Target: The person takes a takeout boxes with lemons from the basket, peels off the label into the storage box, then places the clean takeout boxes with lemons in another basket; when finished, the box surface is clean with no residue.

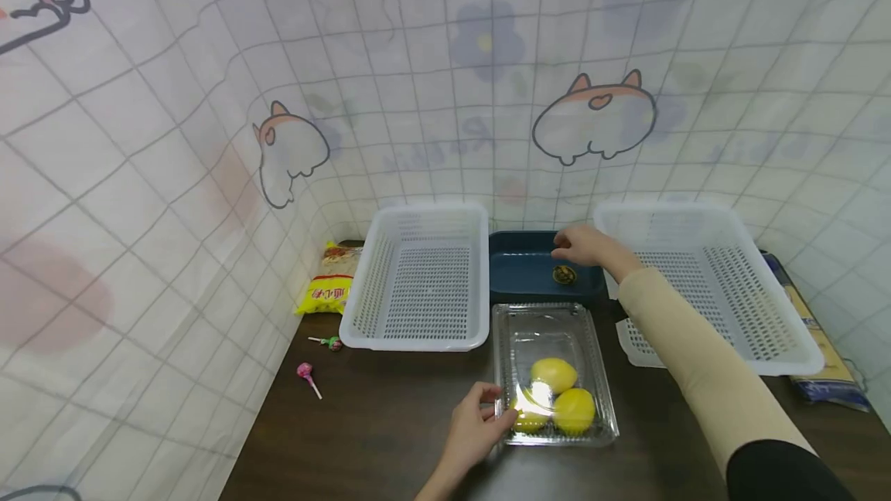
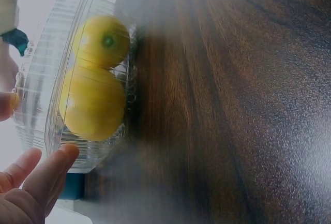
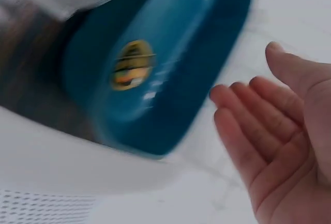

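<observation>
A clear plastic box (image 1: 550, 327) with its lid over it stands on the table, with three yellow lemons (image 1: 574, 410) inside. My left hand (image 1: 473, 427) is at its near left corner: the thumb rests on the lid and the fairly straight fingers (image 2: 51, 172) touch the rim. Behind the box lies a dark blue tray (image 1: 522, 269), with a round black-and-gold piece (image 1: 564, 275) on its floor, perhaps a sticker. Above the tray's right part hovers my right hand (image 1: 585, 246), its fingers loosely bent. In the right wrist view nothing is in that hand.
White perforated baskets stand to the left (image 1: 414, 339) and right (image 1: 731, 362) of the tray. Two lollipops (image 1: 306, 372) and a yellow bag (image 1: 327, 292) lie at the left. A blue-and-tan packet (image 1: 824, 366) lies beyond the right basket. Patterned cloth (image 1: 431, 99) hangs behind.
</observation>
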Demonstrator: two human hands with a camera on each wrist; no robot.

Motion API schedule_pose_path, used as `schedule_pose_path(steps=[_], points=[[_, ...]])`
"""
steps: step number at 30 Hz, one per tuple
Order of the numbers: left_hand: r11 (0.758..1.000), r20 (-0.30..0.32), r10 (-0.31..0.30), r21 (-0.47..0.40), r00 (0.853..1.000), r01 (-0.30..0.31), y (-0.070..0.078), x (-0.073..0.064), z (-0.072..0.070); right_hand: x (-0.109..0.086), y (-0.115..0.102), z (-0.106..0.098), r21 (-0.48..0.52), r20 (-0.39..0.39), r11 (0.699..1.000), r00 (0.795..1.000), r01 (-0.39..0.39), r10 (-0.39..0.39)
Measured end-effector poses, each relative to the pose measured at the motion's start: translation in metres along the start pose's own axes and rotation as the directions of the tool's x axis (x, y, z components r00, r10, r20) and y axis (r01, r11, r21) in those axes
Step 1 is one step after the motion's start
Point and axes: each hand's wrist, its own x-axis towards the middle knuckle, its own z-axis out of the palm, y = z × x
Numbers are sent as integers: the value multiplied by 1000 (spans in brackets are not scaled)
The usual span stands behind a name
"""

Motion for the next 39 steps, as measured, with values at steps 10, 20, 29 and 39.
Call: schedule_pose_path(steps=[10, 20, 29, 39], points=[[1000, -29, 4, 13, 1000, -4, 0, -3, 3, -83, -72, -19, -48, -145, 999, 989, 8, -15], [1000, -37, 9, 6, 999, -9, 3, -2, 4, -165, -87, 21, 10, -182, 1000, 983, -18, 20], [1000, -38, -13, -2, 999, 13, -3, -10, 12, -210, -87, 77, 19, -126, 977, 969, -214, 215], [1000, -57, 4, 3, 998, -3, 2, -2, 10, -206, -73, 111, 191, -23, 927, 942, -324, 334]])
